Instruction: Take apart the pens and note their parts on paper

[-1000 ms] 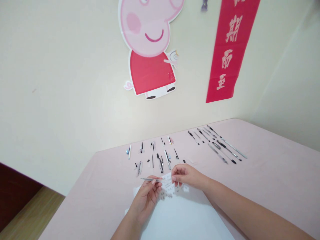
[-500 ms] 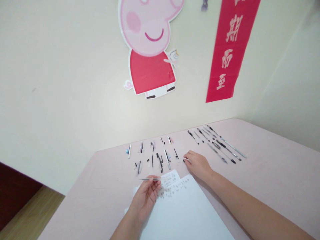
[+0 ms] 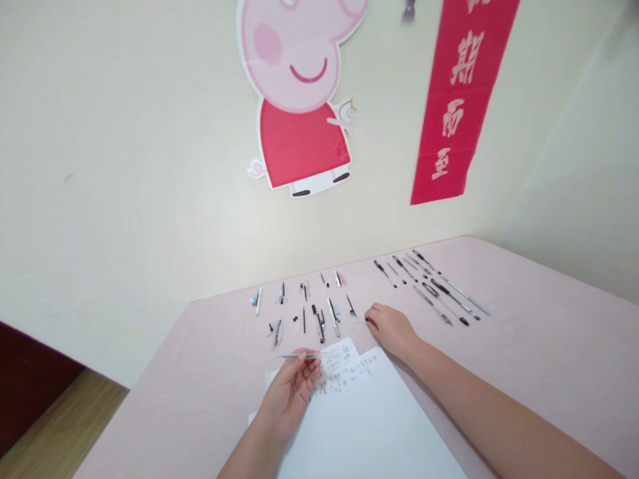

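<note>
My left hand is closed around a slim, clear pen, held level above the top of the paper. Its pointed end sticks out to the left. Farther right, my right hand rests low on the table with fingers pinched at a small black pen part, mostly hidden by the fingertips. Left of that hand lies a thin black refill. White sheets of paper with handwritten marks near the top lie beneath and beside my left hand.
Several pen parts, among them a black pen and a white barrel, lie in rows on the pink table. More pens, including a clear-barrelled pen, lie at the right. A wall with a pig cutout and red banner stands behind.
My right hand has shifted slightly left, and the pale piece seen at its fingertips is now hidden. My left hand holds the pen almost unmoved.
</note>
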`<state>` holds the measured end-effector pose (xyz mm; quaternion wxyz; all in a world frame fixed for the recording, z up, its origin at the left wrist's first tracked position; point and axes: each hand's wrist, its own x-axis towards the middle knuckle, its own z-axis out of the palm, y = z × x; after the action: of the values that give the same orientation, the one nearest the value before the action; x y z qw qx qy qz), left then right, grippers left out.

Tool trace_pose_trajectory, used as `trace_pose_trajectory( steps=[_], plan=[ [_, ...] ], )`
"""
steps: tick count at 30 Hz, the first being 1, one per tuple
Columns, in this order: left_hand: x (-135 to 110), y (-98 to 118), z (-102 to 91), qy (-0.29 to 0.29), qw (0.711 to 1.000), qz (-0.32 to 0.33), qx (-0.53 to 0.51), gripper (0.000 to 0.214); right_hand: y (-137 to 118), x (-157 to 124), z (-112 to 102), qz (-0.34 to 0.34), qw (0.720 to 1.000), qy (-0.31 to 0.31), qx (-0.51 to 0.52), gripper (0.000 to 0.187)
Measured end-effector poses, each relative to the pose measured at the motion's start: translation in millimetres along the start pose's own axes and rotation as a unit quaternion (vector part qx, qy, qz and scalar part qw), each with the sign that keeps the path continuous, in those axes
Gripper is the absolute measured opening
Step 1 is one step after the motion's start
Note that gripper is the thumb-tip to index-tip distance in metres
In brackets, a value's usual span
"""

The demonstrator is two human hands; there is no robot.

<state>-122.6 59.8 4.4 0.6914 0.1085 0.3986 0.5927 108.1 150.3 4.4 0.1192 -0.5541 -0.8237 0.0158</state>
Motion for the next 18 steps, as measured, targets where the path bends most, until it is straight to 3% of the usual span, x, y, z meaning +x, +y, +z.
trace_pose_trajectory(
  steps=[6,9,14,18],
  plan=[
    [1,1,1.2,0.005,1.0,-0.002,-0.004,0.014,0,2,3,0.011,0.999,0.028,0.022,0.021],
    [1,1,1.2,0.01,1.0,-0.003,-0.008,0.014,-2,1,3,0.022,0.995,0.052,0.082,0.021],
    [2,0,-1.0,0.005,1.0,0.0,-0.009,0.013,-20,-5,2,-0.025,0.963,0.076,0.256,0.021],
    [3,0,-2.8,-0.01,1.0,0.002,-0.005,0.013,-39,-10,1,-0.069,0.936,0.077,0.338,0.02]
  ],
)
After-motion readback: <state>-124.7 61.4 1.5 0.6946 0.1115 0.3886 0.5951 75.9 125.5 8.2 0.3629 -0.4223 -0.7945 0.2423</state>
